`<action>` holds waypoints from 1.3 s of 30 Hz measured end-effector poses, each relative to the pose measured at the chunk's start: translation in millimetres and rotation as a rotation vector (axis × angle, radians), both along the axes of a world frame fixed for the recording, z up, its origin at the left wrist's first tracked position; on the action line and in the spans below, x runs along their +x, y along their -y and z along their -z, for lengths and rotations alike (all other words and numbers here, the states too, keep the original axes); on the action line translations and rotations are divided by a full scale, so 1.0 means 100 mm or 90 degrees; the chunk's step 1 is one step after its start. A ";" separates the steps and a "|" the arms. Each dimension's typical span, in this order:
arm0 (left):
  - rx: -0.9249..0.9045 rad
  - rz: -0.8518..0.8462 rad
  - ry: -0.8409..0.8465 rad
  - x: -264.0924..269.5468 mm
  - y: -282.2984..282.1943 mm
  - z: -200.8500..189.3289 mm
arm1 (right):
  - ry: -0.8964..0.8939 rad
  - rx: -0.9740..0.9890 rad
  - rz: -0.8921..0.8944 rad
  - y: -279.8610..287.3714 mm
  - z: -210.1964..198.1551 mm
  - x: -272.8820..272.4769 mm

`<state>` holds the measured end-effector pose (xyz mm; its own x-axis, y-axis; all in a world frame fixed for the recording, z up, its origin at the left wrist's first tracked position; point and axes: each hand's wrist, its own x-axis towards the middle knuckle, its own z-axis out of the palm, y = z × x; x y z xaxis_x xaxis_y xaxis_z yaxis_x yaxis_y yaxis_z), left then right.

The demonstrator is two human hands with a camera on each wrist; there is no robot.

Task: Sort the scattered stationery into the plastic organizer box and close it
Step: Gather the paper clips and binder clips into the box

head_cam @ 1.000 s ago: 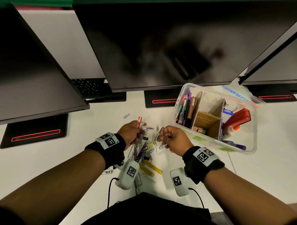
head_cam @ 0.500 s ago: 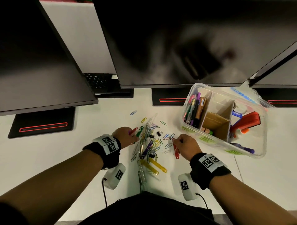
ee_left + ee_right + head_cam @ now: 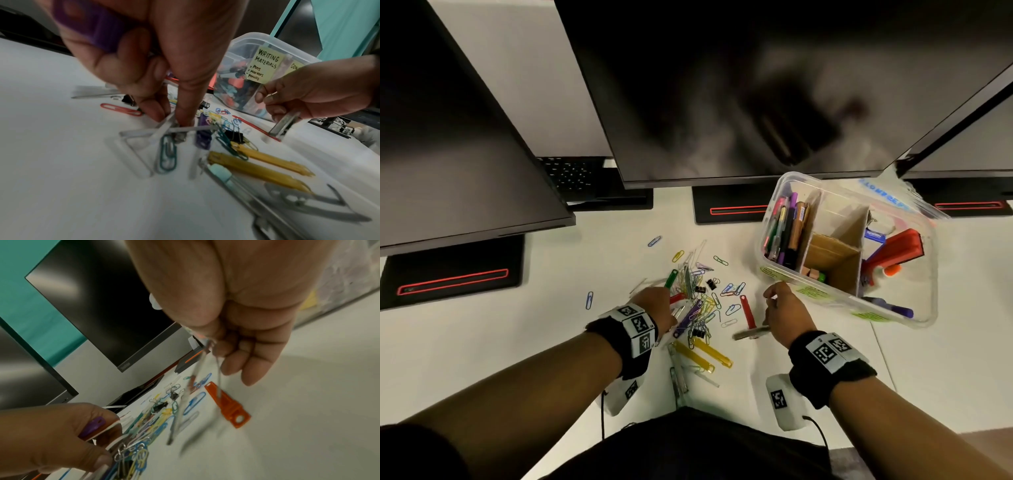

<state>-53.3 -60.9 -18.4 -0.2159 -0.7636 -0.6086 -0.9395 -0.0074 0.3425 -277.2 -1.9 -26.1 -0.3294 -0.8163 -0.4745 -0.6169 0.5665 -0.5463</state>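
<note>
Clips (image 3: 700, 301) piled mid-worktop, box (image 3: 928, 274) open toward the right edge. Left hand (image 3: 655, 303) pinches clear strips, purple piece palmed; right hand (image 3: 784, 310) pinches a metal strip. Light, slippery (pinch edges).

The box (image 3: 914, 308) is clear, glossy plastic with brown cardboard dividers (image 3: 835, 253) and paper labels (image 3: 265, 66). Paper clips (image 3: 709, 305) are coated wire in colours; some are bare metal. The yellow clips (image 3: 257, 172) look like translucent plastic. The desk (image 3: 517, 342) is matt white and the monitors (image 3: 722, 85) glossy black.
</note>
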 end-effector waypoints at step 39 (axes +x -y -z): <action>-0.023 -0.233 -0.172 0.24 0.31 0.09 | -0.057 -0.006 -0.045 -0.08 -0.01 0.09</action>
